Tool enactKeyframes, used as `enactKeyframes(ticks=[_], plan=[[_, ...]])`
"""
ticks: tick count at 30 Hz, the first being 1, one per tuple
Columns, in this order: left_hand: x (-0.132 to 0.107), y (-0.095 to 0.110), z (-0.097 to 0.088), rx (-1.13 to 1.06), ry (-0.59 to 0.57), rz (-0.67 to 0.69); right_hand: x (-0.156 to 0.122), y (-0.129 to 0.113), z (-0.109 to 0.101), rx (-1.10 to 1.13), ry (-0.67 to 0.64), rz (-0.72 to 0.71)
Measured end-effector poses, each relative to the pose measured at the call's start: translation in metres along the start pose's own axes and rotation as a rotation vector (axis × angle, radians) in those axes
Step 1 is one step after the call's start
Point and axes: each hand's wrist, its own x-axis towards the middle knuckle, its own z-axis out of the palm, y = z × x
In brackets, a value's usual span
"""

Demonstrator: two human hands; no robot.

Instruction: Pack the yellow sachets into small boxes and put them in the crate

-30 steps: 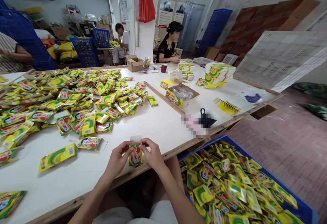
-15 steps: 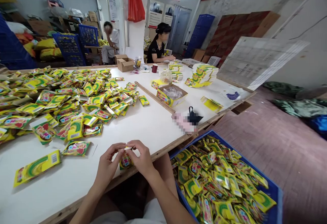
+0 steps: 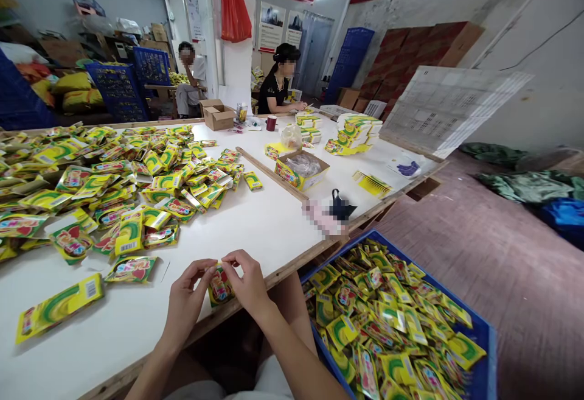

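A small yellow-and-green printed box [image 3: 221,287] with a red patch stands between my hands at the table's near edge. My left hand [image 3: 188,293] pinches its top left corner between thumb and fingers. From the other side, my right hand [image 3: 249,281] pinches the top edge, its fingertips close to the left ones. The flap under my fingertips is mostly hidden. To the left lie a long flat yellow carton [image 3: 61,305] and a box with a red-and-green front [image 3: 131,269]. Behind them spreads a large heap of similar small boxes [image 3: 100,187].
A blue crate [image 3: 490,351] full of yellow packets stands low at my right. A wooden strip [image 3: 269,171] crosses the white table [image 3: 219,229]. Beyond it are an open display box [image 3: 319,175], stacked cartons [image 3: 353,132] and a seated co-worker [image 3: 276,89].
My hands stay at the box's top, and more of its red-and-green front shows now. The whole view has shifted slightly, so things appear a little further left.
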Motion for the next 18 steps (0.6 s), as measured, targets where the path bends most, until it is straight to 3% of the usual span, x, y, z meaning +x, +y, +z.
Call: enactKeyframes(ticks=[5,7,9,12,16,18], plan=[[-0.014,-0.009,-0.006,0.031,-0.023,0.084,-0.012,0.001,0.004,0.083,-0.037,-0.013],[-0.018,-0.010,-0.008,0.034,-0.038,0.058,-0.019,-0.003,-0.001,0.089,0.021,-0.031],[-0.021,-0.010,-0.009,0.043,-0.025,0.023,-0.031,-0.008,-0.020,0.034,0.138,-0.058],[-0.022,-0.011,-0.011,0.101,-0.011,-0.024,-0.055,-0.004,-0.079,-0.185,0.407,-0.088],[-0.020,-0.012,-0.009,0.170,-0.069,-0.054,-0.082,0.034,-0.201,-0.619,0.685,-0.094],[-0.019,-0.012,-0.007,0.188,-0.086,-0.049,-0.088,0.063,-0.260,-0.788,0.751,0.049]])
